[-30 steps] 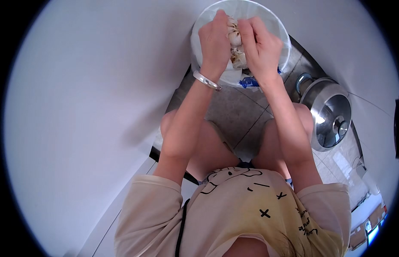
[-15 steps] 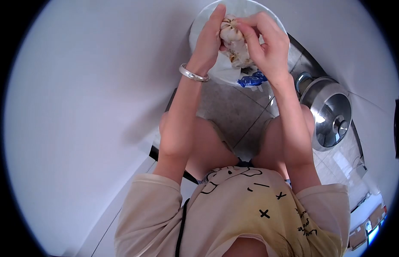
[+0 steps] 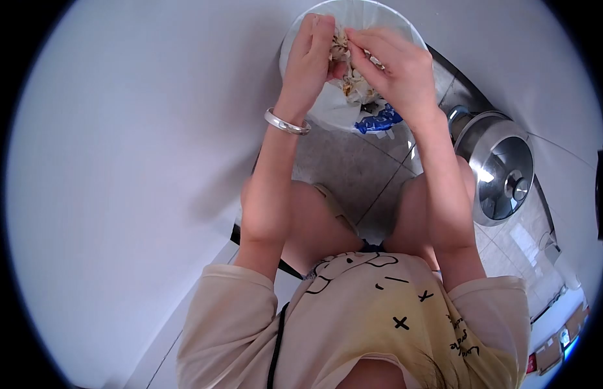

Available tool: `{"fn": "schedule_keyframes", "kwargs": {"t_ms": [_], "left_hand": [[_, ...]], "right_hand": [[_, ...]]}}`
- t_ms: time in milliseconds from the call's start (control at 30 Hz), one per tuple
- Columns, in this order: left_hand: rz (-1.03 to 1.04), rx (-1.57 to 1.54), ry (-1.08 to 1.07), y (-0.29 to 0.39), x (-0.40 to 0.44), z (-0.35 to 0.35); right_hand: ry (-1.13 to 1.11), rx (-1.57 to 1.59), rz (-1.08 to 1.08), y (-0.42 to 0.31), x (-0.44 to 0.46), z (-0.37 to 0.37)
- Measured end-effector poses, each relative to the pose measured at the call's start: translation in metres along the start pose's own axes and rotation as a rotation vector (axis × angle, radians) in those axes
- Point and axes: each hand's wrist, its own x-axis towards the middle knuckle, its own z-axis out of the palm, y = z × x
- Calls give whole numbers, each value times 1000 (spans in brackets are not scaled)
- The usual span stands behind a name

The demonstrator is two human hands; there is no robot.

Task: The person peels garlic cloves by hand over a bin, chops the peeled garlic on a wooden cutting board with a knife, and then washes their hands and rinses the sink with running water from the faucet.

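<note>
A garlic bulb [image 3: 339, 48] with whitish, papery skin is gripped in my left hand [image 3: 308, 59], which wears a silver bangle [image 3: 287, 122] at the wrist. My right hand [image 3: 400, 72] pinches thumb and forefinger together at the bulb's right edge, on its skin; part of this hand is blurred by motion. Both hands are over a white-lined bin [image 3: 327, 115]. Below them, loose garlic skins [image 3: 358, 91] lie in the bin, beside a crumpled blue wrapper [image 3: 379, 119]. My fingers hide part of the bulb.
To the right of the bin a steel pot [image 3: 468, 144] with a glass lid [image 3: 502, 178] stands on the tiled floor [image 3: 343, 159]. A pale wall or panel [image 3: 139, 142] rises close on the left. My knees are below the bin.
The garlic bulb has turned within my left hand and more of it is covered by the fingers. My right fingers have shifted slightly left and back from its top.
</note>
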Motion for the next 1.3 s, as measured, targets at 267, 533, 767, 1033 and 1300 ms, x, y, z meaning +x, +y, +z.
{"fn": "schedule_keyframes", "kwargs": {"t_ms": [267, 533, 767, 1033, 1300], "left_hand": [[137, -14, 73, -5, 4, 4], [-26, -397, 18, -2, 7, 2], [-47, -607, -3, -11, 14, -10], [-46, -599, -60, -9, 14, -8], [-16, -554, 184, 11, 11, 11]], "right_hand": [[262, -33, 43, -6, 1, 21], [277, 65, 238, -2, 6, 16], [141, 143, 160, -12, 15, 7], [121, 17, 360, -3, 10, 4], [48, 531, 641, -17, 16, 5]]}}
